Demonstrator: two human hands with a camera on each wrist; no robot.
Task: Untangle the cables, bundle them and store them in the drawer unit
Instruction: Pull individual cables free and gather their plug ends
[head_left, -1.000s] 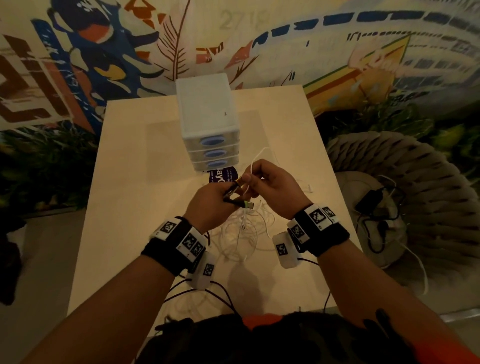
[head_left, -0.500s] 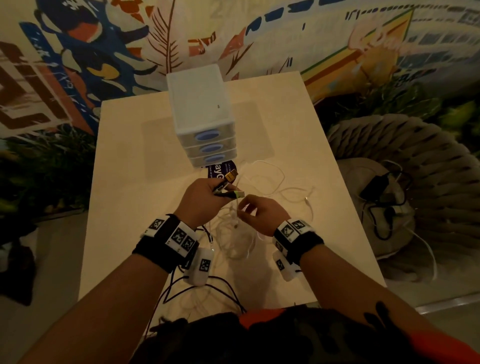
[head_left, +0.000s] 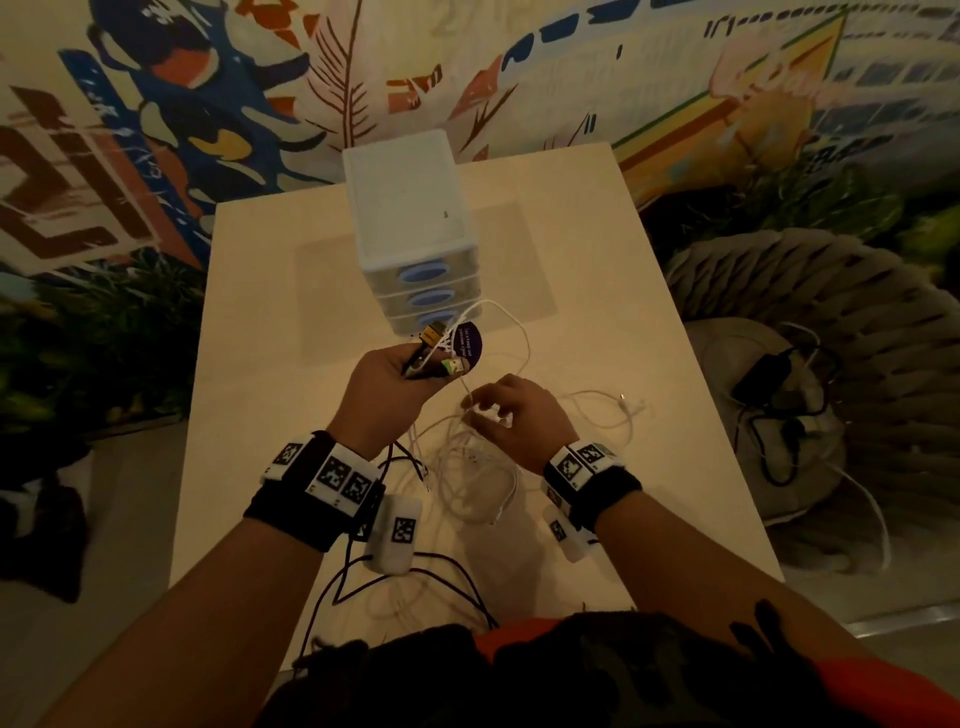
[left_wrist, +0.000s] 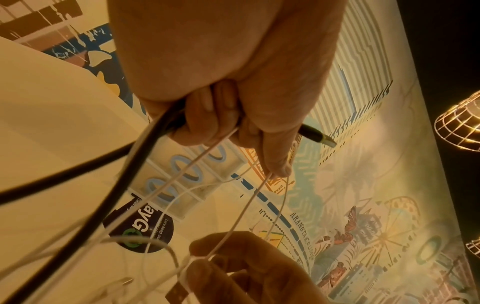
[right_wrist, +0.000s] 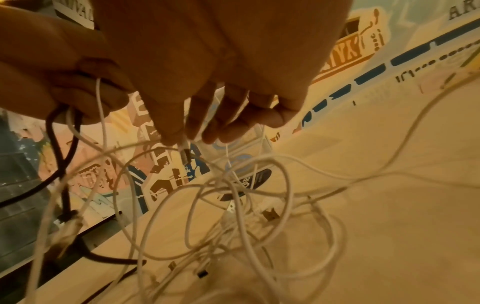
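My left hand (head_left: 402, 376) is raised over the table and grips several cable ends: a black cable (left_wrist: 124, 164) and thin white ones, with plugs (head_left: 434, 335) sticking out above the fist. Lower and to the right, my right hand (head_left: 511, 410) pinches a white connector (right_wrist: 184, 151) between thumb and fingertips, above a tangle of white cables (head_left: 475, 467) lying on the table. A white drawer unit (head_left: 410, 228) with three shut drawers and blue oval handles stands just beyond the hands.
The pale table (head_left: 270, 374) has a dark round sticker (head_left: 467, 343) in front of the drawer unit. Black cables (head_left: 415, 571) trail to the near edge. A woven pouf (head_left: 831, 374) with dark chargers stands on the right. A mural wall lies behind.
My right hand has dropped from beside the left hand down and to the right, onto the white tangle, and taken a connector. My left hand still holds the plugs raised.
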